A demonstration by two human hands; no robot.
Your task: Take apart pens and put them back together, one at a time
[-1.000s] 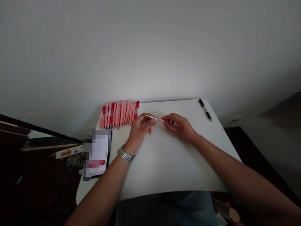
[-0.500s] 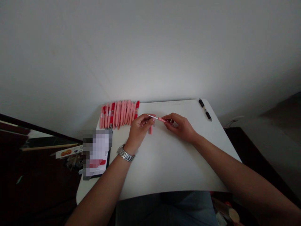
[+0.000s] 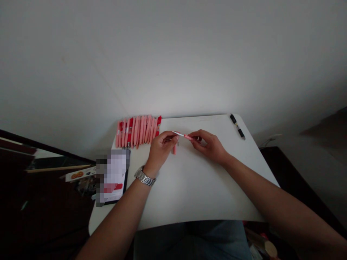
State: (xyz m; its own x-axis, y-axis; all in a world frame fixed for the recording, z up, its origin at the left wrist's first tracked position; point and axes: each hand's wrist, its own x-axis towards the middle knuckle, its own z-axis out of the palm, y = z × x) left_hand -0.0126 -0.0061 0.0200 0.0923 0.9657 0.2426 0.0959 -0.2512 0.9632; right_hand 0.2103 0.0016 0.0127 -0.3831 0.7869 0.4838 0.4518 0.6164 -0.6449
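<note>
Above the middle of the white table (image 3: 200, 187), my right hand (image 3: 210, 147) pinches the pink barrel of a pen (image 3: 187, 137). A thin white refill (image 3: 178, 133) sticks out of the barrel to the left. My left hand (image 3: 162, 148), with a metal watch on its wrist, is closed, thumb and fingers pinching the refill end of the pen. A little pink shows behind those fingers; I cannot tell which part it is. Just below them, a separate pink pen part (image 3: 174, 149) lies on the table, partly hidden by the left hand.
Several pink pens (image 3: 139, 130), some with red parts, lie in a row at the back left. A tablet-like device (image 3: 125, 180), partly blurred out, rests at the left edge. One black pen (image 3: 237, 126) lies at the back right. Behind the table rises a wall (image 3: 173, 65).
The pen and its white refill have shifted very slightly right. Both hands keep nearly the same pose and grip.
</note>
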